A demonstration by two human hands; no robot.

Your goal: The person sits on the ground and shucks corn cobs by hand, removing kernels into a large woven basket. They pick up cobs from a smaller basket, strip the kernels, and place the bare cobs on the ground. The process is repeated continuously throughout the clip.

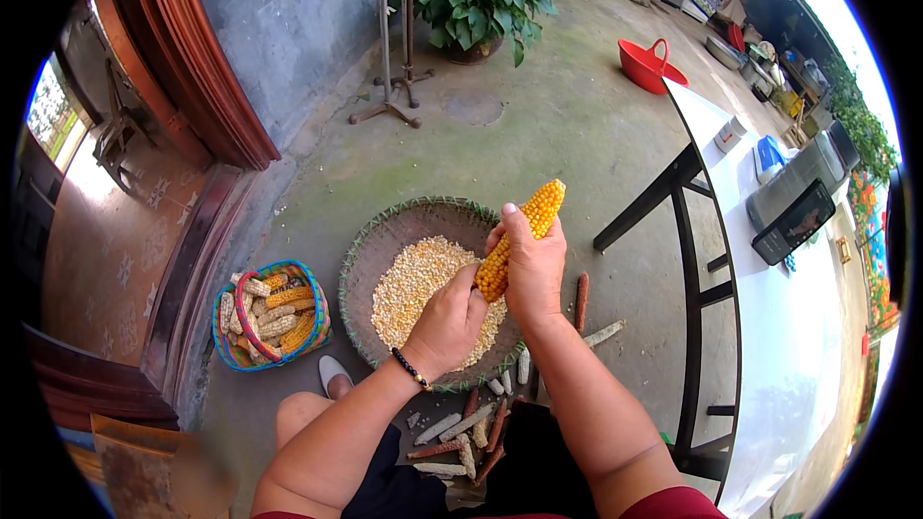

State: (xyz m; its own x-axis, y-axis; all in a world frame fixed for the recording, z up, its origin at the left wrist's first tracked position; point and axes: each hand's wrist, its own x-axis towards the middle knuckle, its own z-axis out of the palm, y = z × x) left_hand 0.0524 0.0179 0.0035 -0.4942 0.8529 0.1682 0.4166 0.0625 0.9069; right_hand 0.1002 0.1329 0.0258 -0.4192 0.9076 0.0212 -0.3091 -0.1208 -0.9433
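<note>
A yellow corn cob (538, 213) is held at a slant in both hands. My left hand (447, 327), with a dark beaded bracelet at the wrist, is closed around its lower end. My right hand (534, 274) grips it higher up, thumb along the side, and the tip sticks out above. Beneath them sits a round woven basket (358, 279) holding loose white and yellow kernels (413, 279). At the left a colourful woven basket (317, 293) with a red handle holds several cobs. Bare cobs (437, 431) lie scattered on the ground near my legs.
A white table (779, 346) with a propped phone (793, 221) stands at my right. Behind are metal stands (385, 86), a potted plant (471, 10) and a red basket (649, 67). A wooden doorway (231, 115) is at the left, and clutter lines the far right.
</note>
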